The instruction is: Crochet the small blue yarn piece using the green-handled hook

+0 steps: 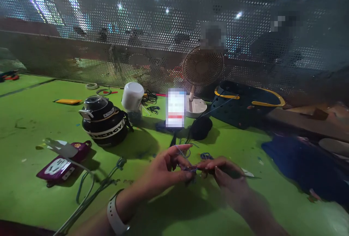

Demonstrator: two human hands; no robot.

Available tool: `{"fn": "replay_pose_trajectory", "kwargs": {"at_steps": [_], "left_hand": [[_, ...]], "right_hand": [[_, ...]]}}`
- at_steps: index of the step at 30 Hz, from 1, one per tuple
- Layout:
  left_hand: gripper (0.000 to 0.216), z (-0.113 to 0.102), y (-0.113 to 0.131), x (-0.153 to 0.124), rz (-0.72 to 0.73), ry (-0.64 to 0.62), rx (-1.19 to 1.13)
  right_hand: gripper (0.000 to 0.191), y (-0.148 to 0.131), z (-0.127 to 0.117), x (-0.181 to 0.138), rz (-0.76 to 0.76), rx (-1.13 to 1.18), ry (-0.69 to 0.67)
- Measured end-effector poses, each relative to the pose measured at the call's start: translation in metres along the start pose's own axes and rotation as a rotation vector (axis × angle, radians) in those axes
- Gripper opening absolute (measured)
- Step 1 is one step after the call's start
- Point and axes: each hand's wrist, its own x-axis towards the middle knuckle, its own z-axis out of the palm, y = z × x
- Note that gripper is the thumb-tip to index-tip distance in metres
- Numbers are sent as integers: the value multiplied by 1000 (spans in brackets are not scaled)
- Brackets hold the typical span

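Two hands meet over the near middle of the green table (62, 119), working a small piece of blue yarn (193, 171) between their fingertips. The left hand (163, 172) pinches that piece between thumb and fingers, its index finger raised with a pale strand running across it. The right hand (231, 181) grasps a thin tool (240, 174) whose shaft sticks out to the right past the fingers; the end towards the yarn is too small to make out. A loose coil of blue yarn (206, 155) lies just beyond the right fingertips. The step in hand looks like stitching or looping, with the tool brought to the pinched yarn. As I judge it, the next move calls for a steady left pinch, even tension on the raised strand and a small, careful turn of the tool so that no loop slips. Farther off are a dark rounded bundle (201, 127), a lit screen (176, 108) and a fan (203, 67); to the right lies dark blue cloth (305, 167), to the left a purple power strip (58, 167).
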Motion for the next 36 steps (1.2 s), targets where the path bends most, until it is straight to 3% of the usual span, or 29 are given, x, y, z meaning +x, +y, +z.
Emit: {"fn": "replay_pose_trajectory", "kwargs": {"at_steps": [9,16,36], "left_hand": [[65,0,1,-1,-22,-35,17],[63,-1,0,-1,5,-78,171],[59,1,4,-2,10,-24,345]], "right_hand": [[6,-12,-3,3,141,70,-38],[10,-13,-5,7,205,117,-55],[10,-13,-13,6,246,1,27]]}}
